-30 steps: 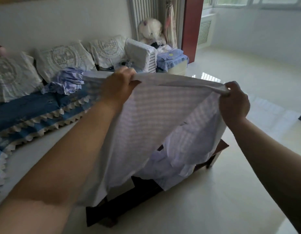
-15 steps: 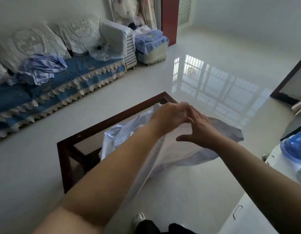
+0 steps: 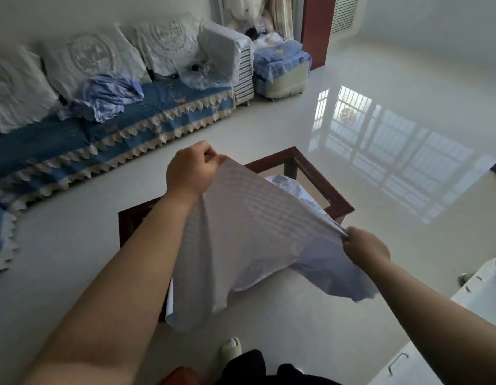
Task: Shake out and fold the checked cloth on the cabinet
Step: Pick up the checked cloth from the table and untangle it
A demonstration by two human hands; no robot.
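Checked cloth (image 3: 249, 234) stretched between left hand (image 3: 190, 170) and right hand (image 3: 365, 244), both pinching its edge above dark wooden table (image 3: 322, 184); no writing legible

It was a home living room, going by the sofa (image 3: 74, 143) with blue fringed cover and white embroidered cushions (image 3: 94, 59), a dark wood coffee table (image 3: 322, 184), glossy tiled floor (image 3: 408, 190) and plush toy (image 3: 241, 6).
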